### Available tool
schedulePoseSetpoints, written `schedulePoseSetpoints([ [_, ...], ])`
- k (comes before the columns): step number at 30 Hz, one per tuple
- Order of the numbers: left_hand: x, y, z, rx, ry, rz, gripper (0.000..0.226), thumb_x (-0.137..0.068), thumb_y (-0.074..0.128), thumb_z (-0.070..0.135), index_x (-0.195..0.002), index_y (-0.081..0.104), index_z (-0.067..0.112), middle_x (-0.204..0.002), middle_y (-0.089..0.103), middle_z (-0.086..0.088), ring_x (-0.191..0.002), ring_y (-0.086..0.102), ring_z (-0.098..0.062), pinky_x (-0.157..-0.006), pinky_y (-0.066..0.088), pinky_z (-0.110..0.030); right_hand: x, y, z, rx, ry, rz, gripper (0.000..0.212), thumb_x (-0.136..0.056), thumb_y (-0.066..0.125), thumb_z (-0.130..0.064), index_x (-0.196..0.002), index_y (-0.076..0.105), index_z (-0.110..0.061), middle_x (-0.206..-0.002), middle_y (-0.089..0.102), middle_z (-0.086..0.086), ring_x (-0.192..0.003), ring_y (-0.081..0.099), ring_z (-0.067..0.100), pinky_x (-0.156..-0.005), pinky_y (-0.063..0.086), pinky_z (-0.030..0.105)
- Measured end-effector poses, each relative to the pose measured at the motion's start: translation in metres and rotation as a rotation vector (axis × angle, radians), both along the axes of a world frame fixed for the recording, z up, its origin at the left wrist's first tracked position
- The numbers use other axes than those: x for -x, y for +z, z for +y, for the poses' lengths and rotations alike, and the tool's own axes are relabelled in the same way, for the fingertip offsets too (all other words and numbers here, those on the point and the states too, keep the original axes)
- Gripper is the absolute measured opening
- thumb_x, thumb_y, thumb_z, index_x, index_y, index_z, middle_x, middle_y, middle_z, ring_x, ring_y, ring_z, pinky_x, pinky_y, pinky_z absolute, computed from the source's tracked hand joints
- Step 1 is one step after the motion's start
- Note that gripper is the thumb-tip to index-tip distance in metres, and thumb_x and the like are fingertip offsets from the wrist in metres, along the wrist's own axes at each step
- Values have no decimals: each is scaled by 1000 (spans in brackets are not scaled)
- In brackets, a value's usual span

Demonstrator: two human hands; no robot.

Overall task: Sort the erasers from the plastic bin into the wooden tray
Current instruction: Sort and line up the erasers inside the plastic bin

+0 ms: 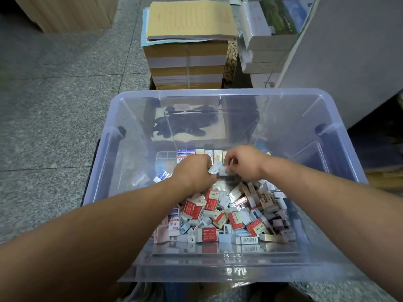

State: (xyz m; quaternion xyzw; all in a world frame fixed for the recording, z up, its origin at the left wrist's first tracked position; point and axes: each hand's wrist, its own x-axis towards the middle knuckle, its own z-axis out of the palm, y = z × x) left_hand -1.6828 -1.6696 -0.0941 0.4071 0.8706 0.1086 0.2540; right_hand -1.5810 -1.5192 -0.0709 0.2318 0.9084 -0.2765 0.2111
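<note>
Both hands are down in the clear plastic bin (218, 92). My left hand (194, 174) and right hand (245, 163), fingers curled, pinch one small white eraser (218, 170) between them, just above the pile. Loose erasers (229, 214) are heaped on the near bin floor, with a row of erasers (196, 152) standing just beyond my knuckles and a paper stack (187, 51) behind the bin.

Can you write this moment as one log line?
left hand: pinching white erasers | right hand: pinching them too | where: inside plastic bin, above eraser pile
</note>
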Motion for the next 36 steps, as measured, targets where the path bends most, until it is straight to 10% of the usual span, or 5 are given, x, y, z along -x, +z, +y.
schedulePoseSetpoints([
  [12, 7, -1, 14, -31, 7, 120, 28, -92, 67, 46, -91, 51, 23, -94, 66, 0, -87, 59, -22, -70, 45, -33, 11, -26, 3, 103, -521, 44, 30, -95, 69, -29, -98, 71, 0, -94, 72, 16, -90, 68, 33, -75, 52, 33],
  [23, 17, -13, 15, -120, -223, 297, 54, -92, 68, 47, -139, 51, 26, -125, 62, -2, -120, 56, -25, -90, 46, -38, 5, -23, -2, -87, -284, 74, 31, -82, 80, -24, -107, 62, -21, -104, 70, 5, -97, 64, 27, -81, 54, 37],
  [36, 15, -12, 19, -78, -215, 316, 38, -90, 71, 45, -115, 58, 20, -110, 63, -1, -105, 58, -24, -80, 44, -35, 5, -19, 2, -168, -188, 60, 22, -86, 77, -33, -95, 59, -25, -101, 67, 0, -96, 62, 24, -78, 52, 35],
])
